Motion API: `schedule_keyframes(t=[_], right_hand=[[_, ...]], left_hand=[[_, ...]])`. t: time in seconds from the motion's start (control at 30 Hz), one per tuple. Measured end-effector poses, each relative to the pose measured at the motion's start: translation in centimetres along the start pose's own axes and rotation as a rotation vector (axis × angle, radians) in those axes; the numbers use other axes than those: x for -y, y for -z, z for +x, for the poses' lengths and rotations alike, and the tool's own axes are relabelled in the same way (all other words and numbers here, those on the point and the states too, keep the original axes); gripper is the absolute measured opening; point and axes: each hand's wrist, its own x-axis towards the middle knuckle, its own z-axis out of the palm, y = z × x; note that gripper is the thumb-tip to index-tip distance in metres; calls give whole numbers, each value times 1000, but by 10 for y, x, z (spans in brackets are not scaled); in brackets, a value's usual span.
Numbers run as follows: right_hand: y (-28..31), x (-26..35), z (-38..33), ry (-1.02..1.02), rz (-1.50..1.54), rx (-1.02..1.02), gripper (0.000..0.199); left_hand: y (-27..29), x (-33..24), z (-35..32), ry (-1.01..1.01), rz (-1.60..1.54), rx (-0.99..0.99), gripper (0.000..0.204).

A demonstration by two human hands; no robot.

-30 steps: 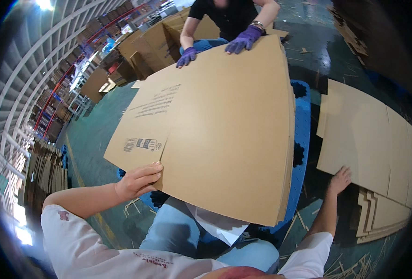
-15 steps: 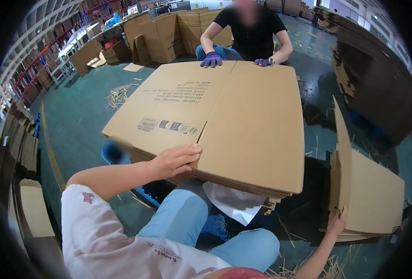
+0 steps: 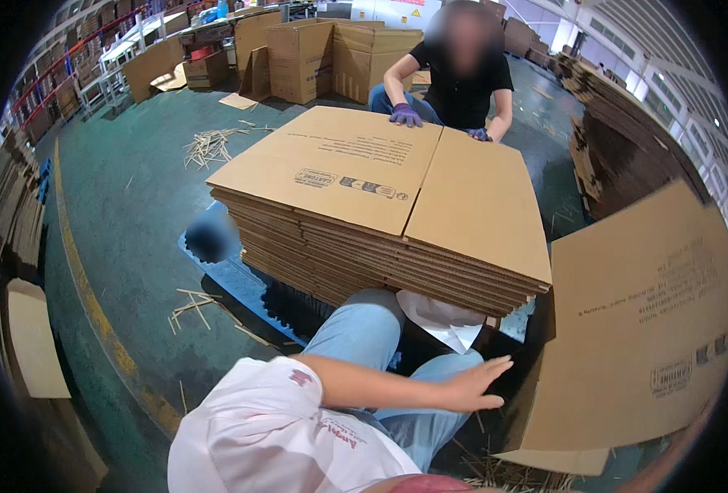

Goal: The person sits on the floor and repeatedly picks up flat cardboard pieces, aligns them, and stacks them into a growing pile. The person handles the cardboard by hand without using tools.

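My left hand [image 3: 472,388] is stretched out over my knees with its fingers apart and nothing in them. It points toward a flattened carton [image 3: 627,329] tilted up on my right, with a gap between. My right forearm [image 3: 674,453] is blurred at the lower right, along that carton's lower edge. The right hand's fingers cannot be made out. In front of me lies a stack of flattened cartons [image 3: 331,238] with a printed top sheet [image 3: 339,156]. Across it a co-worker [image 3: 466,82] rests two purple-gloved hands [image 3: 406,115] on the far edge.
A blue pallet [image 3: 240,275] shows beneath the stack, with a white sheet [image 3: 442,320] hanging at its near side. Thin strips [image 3: 209,148] litter the green floor. Opened cartons [image 3: 298,62] stand at the back. Another tall cardboard stack [image 3: 635,140] rises at right.
My left hand has left the stack's near edge and reached to the right. The carton on my right has been raised and turned, now showing its printed side. The view has shifted.
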Motion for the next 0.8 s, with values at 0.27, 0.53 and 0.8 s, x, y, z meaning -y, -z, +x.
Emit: schedule_keyframes(t=[0.27,0.53,0.8], right_hand=[[-2,-99,-118,-259,318,115,53],[55,-187,-269,-623,451,74,52],[31,-198,-335,-732,512,56,51]], left_hand=[[-66,43,-31,-111,-121,375,124],[-93,26,-55,14,-83,-192,109],[-46,-36,-66,-139,-203,-70,102]])
